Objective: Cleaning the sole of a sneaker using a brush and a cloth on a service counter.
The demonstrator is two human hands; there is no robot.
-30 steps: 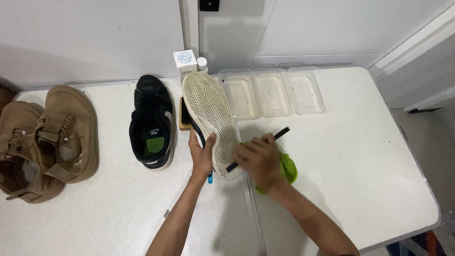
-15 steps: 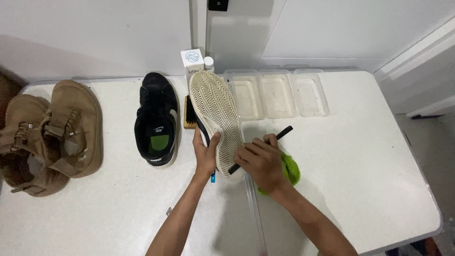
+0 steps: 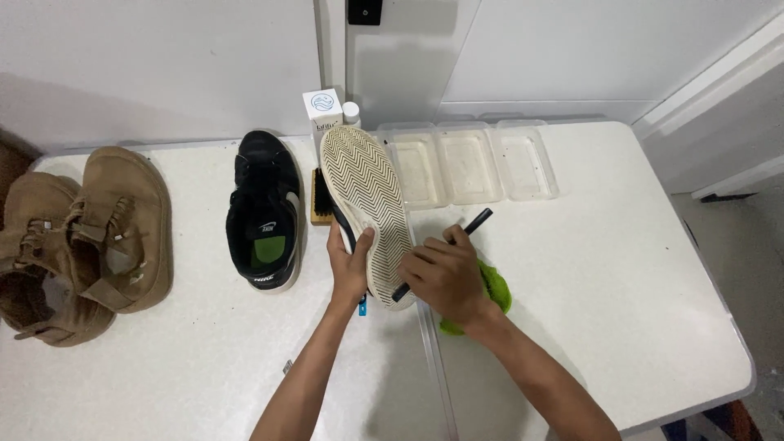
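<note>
My left hand (image 3: 349, 265) grips a black sneaker turned sole up, its cream zigzag sole (image 3: 365, 196) facing me. My right hand (image 3: 445, 276) holds a thin black brush handle (image 3: 467, 227), with its hidden head end pressed against the heel part of the sole. Under my right hand lies a green cloth (image 3: 492, 287). The matching black sneaker (image 3: 263, 211) lies upright on the white table (image 3: 621, 269) just left of the held one.
Two tan suede shoes (image 3: 82, 237) lie at the table's left end. A wooden brush (image 3: 321, 200), a white box (image 3: 325, 111) and a small white bottle (image 3: 351, 113) stand behind the sneakers. Three clear plastic trays (image 3: 469, 163) sit at the back middle. A seam (image 3: 433, 359) splits the table.
My right hand and the black brush have shifted slightly along the heel of the sole. The left hand keeps the sneaker in the same pose.
</note>
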